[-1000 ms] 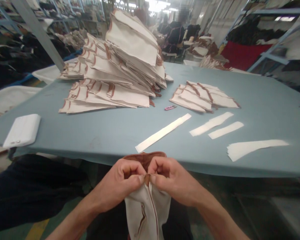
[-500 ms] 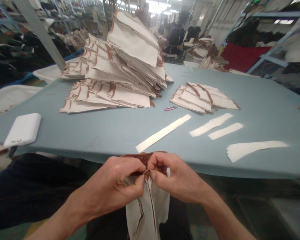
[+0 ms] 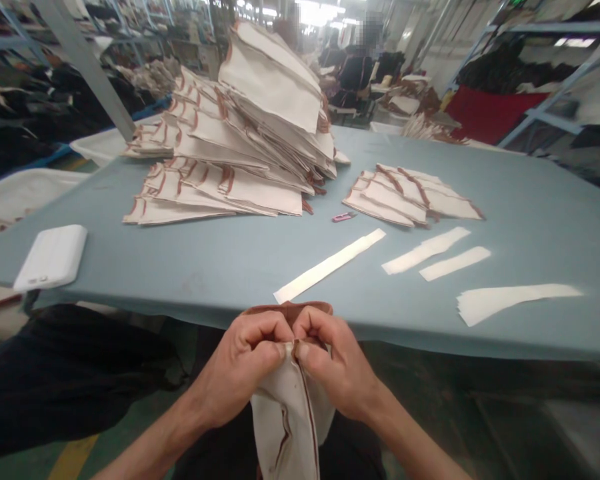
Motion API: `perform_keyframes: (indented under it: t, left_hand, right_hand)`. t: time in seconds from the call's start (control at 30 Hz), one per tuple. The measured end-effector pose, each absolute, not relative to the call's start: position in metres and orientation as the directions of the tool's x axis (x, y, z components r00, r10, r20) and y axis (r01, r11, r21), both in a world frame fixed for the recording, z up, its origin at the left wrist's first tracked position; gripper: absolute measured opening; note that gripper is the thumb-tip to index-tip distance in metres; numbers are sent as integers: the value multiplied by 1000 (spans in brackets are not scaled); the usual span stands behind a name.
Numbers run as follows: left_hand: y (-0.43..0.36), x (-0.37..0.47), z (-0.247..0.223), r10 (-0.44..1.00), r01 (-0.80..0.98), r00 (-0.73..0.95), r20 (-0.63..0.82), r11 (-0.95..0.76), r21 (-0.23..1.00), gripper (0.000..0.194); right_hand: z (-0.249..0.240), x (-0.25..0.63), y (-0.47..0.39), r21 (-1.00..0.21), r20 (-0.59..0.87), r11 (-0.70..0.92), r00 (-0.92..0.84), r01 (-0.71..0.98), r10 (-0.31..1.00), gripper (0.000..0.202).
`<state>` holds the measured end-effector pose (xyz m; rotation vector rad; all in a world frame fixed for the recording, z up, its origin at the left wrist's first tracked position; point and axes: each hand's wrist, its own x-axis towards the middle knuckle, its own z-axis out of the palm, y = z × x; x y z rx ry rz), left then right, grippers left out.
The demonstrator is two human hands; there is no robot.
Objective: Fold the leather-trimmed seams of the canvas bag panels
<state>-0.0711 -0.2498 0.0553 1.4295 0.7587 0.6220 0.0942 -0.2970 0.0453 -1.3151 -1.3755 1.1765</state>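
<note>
A cream fabric piece with brown edging (image 3: 290, 427) hangs below the table's front edge, over my lap. My left hand (image 3: 253, 363) pinches its top edge between thumb and curled fingers. Right beside it, my right hand (image 3: 333, 360) pinches the same edge, the two thumbs almost touching at the brown seam. Brown cloth (image 3: 300, 309) shows behind my knuckles. Just beyond the hands, a long cream strip (image 3: 330, 265) lies slanted on the blue-green table (image 3: 180, 260).
Tall stacks of cream pieces (image 3: 260, 127) stand at the back left. A smaller pile (image 3: 410, 193), pink snips (image 3: 343, 217) and several strips (image 3: 510, 297) lie to the right. A white box (image 3: 53, 257) sits at the left edge. Someone's dark-clothed leg (image 3: 80, 380) is at left.
Both hands have closed more tightly on the fabric's top edge, with the thumbs turned more level and pressed over it. The fabric's top is now spread flatter between them.
</note>
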Motion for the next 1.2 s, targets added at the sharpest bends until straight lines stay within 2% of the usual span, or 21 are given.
perform_keyframes:
  t: [0.1, 0.2, 0.37, 0.47, 0.6, 0.83, 0.9, 1.07, 1.2]
  left_hand:
    - [-248, -72, 61, 767, 101, 638, -73, 11, 995, 15]
    - [-247, -73, 66, 752, 136, 658, -53, -50, 989, 15]
    - [-245, -78, 67, 687, 118, 720, -97, 16, 993, 15]
    - [-243, -81, 65, 602, 80, 786, -139, 123, 989, 15]
    - [-241, -80, 64, 561, 64, 817, -133, 141, 988, 26]
    - [-239, -90, 59, 488, 148, 846, -214, 172, 974, 35]
    - [-238, -93, 60, 494, 192, 838, -233, 133, 972, 34]
    - [-233, -92, 72, 561, 302, 804, -197, -101, 948, 22]
    - [-221, -90, 82, 515, 352, 832, -206, -204, 913, 28]
  right_hand:
    - [47, 98, -298, -951, 62, 77, -60, 298, 996, 14]
    - [55, 101, -295, -931, 63, 97, -108, 352, 992, 13]
    - [74, 106, -290, -944, -52, 35, -252, 327, 966, 18]
    - [80, 108, -289, -951, -51, 55, -332, 304, 942, 20]
    - [77, 112, -291, -947, -63, 48, -329, 318, 942, 22]
    - [79, 114, -297, -952, -119, -9, -343, 305, 932, 9]
    - [80, 113, -298, -943, -94, 17, -316, 332, 944, 11]
    - [80, 111, -297, -891, -12, 111, -269, 440, 963, 12]
    - [87, 115, -283, -815, 49, 238, -346, 529, 937, 14]
